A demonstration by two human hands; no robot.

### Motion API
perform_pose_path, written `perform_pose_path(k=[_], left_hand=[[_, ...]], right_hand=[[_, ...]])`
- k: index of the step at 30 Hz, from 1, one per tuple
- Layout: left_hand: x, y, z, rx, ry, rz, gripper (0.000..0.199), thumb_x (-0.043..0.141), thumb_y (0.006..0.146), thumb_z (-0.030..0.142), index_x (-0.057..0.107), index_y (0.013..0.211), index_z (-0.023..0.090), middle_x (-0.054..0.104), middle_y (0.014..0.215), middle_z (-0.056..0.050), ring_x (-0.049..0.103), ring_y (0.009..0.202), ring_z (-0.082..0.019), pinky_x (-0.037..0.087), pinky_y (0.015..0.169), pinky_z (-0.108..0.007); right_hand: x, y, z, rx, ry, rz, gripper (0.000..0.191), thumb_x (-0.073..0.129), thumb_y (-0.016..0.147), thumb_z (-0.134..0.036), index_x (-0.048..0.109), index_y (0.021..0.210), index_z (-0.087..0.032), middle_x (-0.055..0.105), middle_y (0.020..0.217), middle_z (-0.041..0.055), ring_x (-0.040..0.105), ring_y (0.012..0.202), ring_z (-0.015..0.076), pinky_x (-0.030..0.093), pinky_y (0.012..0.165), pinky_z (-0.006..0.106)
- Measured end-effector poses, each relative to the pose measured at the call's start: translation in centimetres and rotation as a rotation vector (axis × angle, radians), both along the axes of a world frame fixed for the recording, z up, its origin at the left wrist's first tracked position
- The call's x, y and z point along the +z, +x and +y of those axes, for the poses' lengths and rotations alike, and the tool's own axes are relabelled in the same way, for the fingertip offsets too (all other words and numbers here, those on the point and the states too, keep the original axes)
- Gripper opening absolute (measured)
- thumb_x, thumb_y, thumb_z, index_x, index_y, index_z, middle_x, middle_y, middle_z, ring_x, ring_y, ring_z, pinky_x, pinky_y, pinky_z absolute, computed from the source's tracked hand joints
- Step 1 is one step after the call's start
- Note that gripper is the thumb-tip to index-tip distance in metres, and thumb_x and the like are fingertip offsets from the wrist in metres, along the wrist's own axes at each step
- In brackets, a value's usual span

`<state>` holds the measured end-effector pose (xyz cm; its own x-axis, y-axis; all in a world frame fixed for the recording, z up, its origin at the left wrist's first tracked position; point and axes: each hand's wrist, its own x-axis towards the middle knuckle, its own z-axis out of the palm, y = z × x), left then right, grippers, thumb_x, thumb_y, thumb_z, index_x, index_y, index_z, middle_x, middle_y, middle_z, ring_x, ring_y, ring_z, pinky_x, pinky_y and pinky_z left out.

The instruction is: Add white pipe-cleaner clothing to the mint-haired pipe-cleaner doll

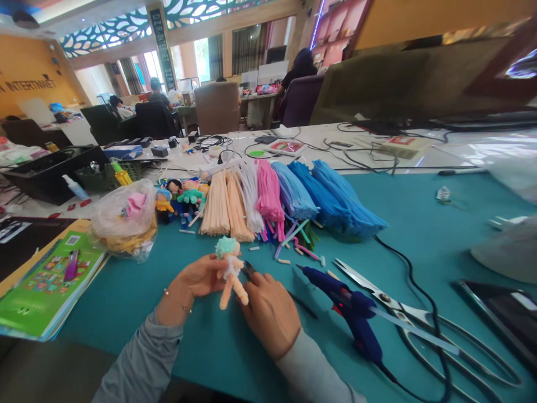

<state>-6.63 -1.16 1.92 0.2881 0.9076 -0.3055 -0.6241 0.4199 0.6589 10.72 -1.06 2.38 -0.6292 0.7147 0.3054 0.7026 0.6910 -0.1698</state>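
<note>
My left hand (205,275) is closed around the side of a small doll (230,271) of fuzzy pipe cleaners, with mint-green hair, a white top and peach arms and legs. The doll is upright, its legs pointing down toward me. Just right of it, my right hand (272,313) is wrapped round a dark-handled tool, seemingly pliers (306,305). Their metal tip is close to the doll's arm; I cannot tell whether it touches. Most of the tool is hidden by my fingers. A blue glue gun (346,296) and large scissors (384,299) lie to the right.
Bundles of peach, white, pink and blue pipe cleaners (271,196) lie beyond my hands, with cut scraps in front. Finished dolls (184,196) and a plastic bag (123,215) are at the left, near a green book (50,280). A black cord (411,268) crosses the right side.
</note>
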Motion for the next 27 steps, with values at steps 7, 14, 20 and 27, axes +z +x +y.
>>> perform_pose_path(k=[7, 14, 20, 27], left_hand=[[0.4, 0.0, -0.1, 0.002, 0.007, 0.018, 0.023, 0.079, 0.060, 0.021, 0.067, 0.077, 0.013, 0.056, 0.063, 0.001, 0.054, 0.052, -0.008, 0.048, 0.058, -0.025], [0.1, -0.2, -0.2, -0.010, -0.006, 0.035, 0.022, 0.076, 0.064, 0.020, 0.067, 0.083, 0.014, 0.056, 0.062, 0.002, 0.057, 0.053, -0.009, 0.048, 0.059, -0.024], [0.1, -0.1, -0.2, -0.014, -0.008, 0.048, 0.025, 0.076, 0.063, 0.018, 0.068, 0.086, 0.015, 0.057, 0.065, 0.002, 0.057, 0.056, -0.010, 0.050, 0.061, -0.027], [0.2, 0.2, -0.1, -0.024, 0.022, 0.038, 0.026, 0.081, 0.057, 0.023, 0.067, 0.078, 0.015, 0.055, 0.063, 0.002, 0.055, 0.052, -0.009, 0.050, 0.057, -0.026]], right_hand=[[-0.3, -0.1, 0.3, 0.004, -0.005, 0.020, 0.024, 0.056, 0.083, -0.017, 0.061, 0.060, -0.020, 0.060, 0.068, 0.0042, 0.050, 0.068, 0.0188, 0.024, 0.058, 0.032], [-0.5, -0.3, 0.5, 0.013, 0.002, 0.062, 0.026, 0.056, 0.083, -0.019, 0.058, 0.057, -0.020, 0.060, 0.066, 0.0038, 0.051, 0.067, 0.0184, 0.026, 0.058, 0.032], [0.0, 1.5, -0.2, -0.019, 0.006, 0.129, 0.022, 0.056, 0.077, -0.011, 0.056, 0.057, -0.020, 0.059, 0.063, 0.0025, 0.053, 0.063, 0.0176, 0.033, 0.057, 0.030], [-0.9, 11.5, -5.0, -0.052, -0.138, 0.430, 0.015, 0.059, 0.081, -0.031, 0.061, 0.067, -0.026, 0.061, 0.069, 0.0004, 0.059, 0.063, 0.0159, 0.047, 0.057, 0.026]])
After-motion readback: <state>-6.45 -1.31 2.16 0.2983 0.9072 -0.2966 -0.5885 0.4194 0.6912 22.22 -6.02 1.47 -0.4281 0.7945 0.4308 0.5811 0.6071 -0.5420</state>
